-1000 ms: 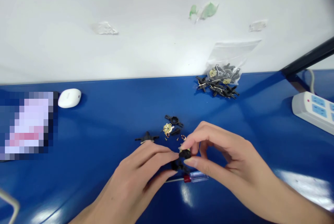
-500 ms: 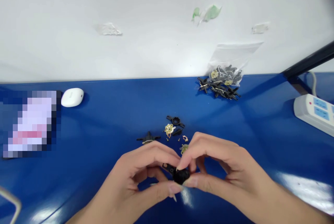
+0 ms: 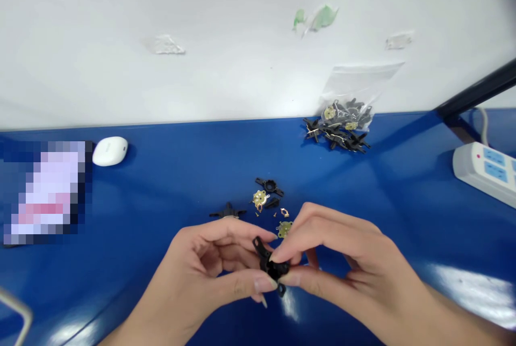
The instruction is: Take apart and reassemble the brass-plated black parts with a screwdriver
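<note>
Between both hands is a black plastic housing point(image 3: 263, 253) with flat, holed ears, tilted over the table. My left hand point(image 3: 205, 271) grips it from the left, thumb in front. My right hand point(image 3: 342, 260) pinches its round middle between thumb and forefinger; whether a separate piece is in that pinch is hidden. Just beyond the fingers lie a brass disc point(image 3: 284, 229), a second brass disc point(image 3: 260, 198), a small copper-coloured contact point(image 3: 284, 212), a black lever-like piece point(image 3: 273, 203) and tiny screws. Another black housing point(image 3: 270, 186) lies behind them. A winged black assembly point(image 3: 228, 210) sits behind my left hand.
A clear bag point(image 3: 355, 93) of parts leans on the white wall, with a pile of black assemblies point(image 3: 341, 138) before it. At right is a power strip point(image 3: 479, 168). At left lie a blurred phone-like device point(image 3: 52, 190) and a white case point(image 3: 110, 151).
The black housing has turned in my fingers, so its ear now points up and its other end shows below. My left fingers have shifted and opened out a little.
</note>
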### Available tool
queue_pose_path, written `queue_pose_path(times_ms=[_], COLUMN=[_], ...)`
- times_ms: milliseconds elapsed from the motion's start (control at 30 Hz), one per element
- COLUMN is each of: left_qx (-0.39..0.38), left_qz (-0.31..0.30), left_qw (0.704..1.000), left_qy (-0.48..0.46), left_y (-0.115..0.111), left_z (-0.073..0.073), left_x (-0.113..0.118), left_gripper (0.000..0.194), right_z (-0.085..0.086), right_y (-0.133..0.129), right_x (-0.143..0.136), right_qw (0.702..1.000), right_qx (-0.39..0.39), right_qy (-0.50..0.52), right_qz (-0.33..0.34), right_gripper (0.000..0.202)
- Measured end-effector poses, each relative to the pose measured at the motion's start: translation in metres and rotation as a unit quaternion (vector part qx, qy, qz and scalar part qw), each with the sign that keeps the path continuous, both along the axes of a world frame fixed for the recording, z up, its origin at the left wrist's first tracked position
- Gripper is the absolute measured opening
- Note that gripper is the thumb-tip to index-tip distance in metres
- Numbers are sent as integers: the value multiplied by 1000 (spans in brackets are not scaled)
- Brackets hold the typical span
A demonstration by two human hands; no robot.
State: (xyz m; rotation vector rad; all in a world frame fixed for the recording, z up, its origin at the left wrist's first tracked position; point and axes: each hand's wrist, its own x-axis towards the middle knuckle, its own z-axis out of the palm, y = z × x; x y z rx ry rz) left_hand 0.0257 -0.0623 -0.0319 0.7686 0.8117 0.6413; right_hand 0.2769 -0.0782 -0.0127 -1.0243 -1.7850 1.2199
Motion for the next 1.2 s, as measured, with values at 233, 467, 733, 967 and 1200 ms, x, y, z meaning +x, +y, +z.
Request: queue_pose_path(times_ms=[233,467,733,967,1200], left_qx=[-43,-79,-72,-90,-84], left_qz=[-6,-8,-10,-11,-8], left_qw=[999,996,997,996,996], left_qy=[-12,-30,-15,-21,-27], left_y=[2,2,2,0,0], left_z=[-5,-11,-9,-9,-6], left_x=[-1,-2,-1,-1,1], left_gripper=[33,30,33,36,24], right_z=[-5,-8,-13,-13,-12], right_y=[-1,1,-1,-4,-3], right_x=[-1,-1,-2,-3,-6], right_qw=[1000,999,985,975,984], right_qx=[-1,33,158,196,143], right_qy=[18,-6,-64,-96,-77], right_qz=[-14,-25,-30,-43,-67], right_gripper=[7,11,17,14,11])
